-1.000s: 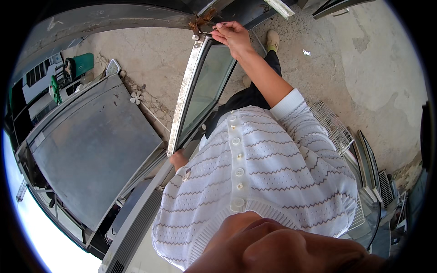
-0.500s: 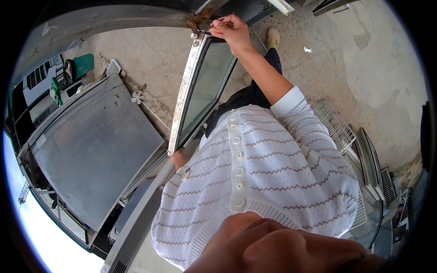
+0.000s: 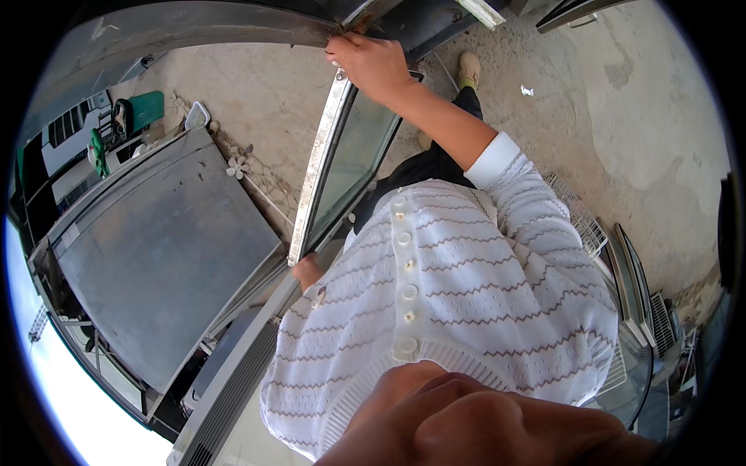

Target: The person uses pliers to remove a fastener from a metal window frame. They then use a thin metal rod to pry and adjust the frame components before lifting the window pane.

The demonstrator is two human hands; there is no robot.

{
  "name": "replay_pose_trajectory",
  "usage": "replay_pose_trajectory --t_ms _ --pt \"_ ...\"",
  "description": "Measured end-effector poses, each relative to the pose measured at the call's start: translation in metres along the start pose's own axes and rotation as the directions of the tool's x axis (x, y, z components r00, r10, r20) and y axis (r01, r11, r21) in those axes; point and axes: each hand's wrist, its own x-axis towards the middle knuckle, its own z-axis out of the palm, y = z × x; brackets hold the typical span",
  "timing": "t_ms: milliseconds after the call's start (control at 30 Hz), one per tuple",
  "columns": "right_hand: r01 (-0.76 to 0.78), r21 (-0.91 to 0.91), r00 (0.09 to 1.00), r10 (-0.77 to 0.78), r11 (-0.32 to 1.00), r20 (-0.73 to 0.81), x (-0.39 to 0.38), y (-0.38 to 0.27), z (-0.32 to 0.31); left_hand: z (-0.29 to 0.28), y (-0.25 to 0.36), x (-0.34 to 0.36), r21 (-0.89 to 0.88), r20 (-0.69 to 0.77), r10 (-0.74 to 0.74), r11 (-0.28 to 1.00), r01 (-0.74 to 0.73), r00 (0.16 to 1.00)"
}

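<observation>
A framed glass door (image 3: 317,165) with a pale, rust-spotted edge stands in front of me. My right hand (image 3: 373,68) is at its far corner, fingers curled close together beneath a dark metal frame (image 3: 233,31). The hand covers the metal fitting there, and whatever its fingertips hold is hidden. My left hand (image 3: 308,270) grips the door's near end, with most of its fingers out of sight behind the edge. Brown rust (image 3: 359,22) shows on the frame just beyond my right hand.
A large grey metal panel (image 3: 163,248) lies to the left, beside a long slatted grey unit (image 3: 233,373). White wire racks (image 3: 575,210) and more framed panels (image 3: 633,279) are on the right. The ground is rough concrete (image 3: 622,124), with a white scrap (image 3: 527,91) on it.
My right hand has moved slightly left and down, closing over the door's corner fitting, which showed before. My left hand stays at the near end of the door.
</observation>
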Motion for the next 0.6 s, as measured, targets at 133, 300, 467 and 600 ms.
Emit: replay_pose_trajectory --t_ms 133,300,467,600 --pt "-0.203 0.203 0.954 0.24 0.958 -0.181 -0.019 0.02 -0.011 0.011 0.005 0.008 0.038 -0.013 -0.128 0.991 0.129 0.992" --pt "-0.508 0.848 0.655 0.707 0.152 0.266 -0.035 0.046 0.007 0.01 0.005 0.004 0.08 0.019 -0.124 0.989 0.122 0.992" --pt "-0.5 0.861 0.576 0.708 -0.09 0.409 -0.034 0.051 0.013 -0.005 0.018 -0.001 -0.024 -0.016 -0.247 0.969 0.246 0.969" --pt "-0.505 0.855 0.559 0.709 -0.121 0.431 -0.031 0.051 0.02 -0.001 0.008 0.004 0.035 0.129 -0.223 0.975 0.22 0.966"
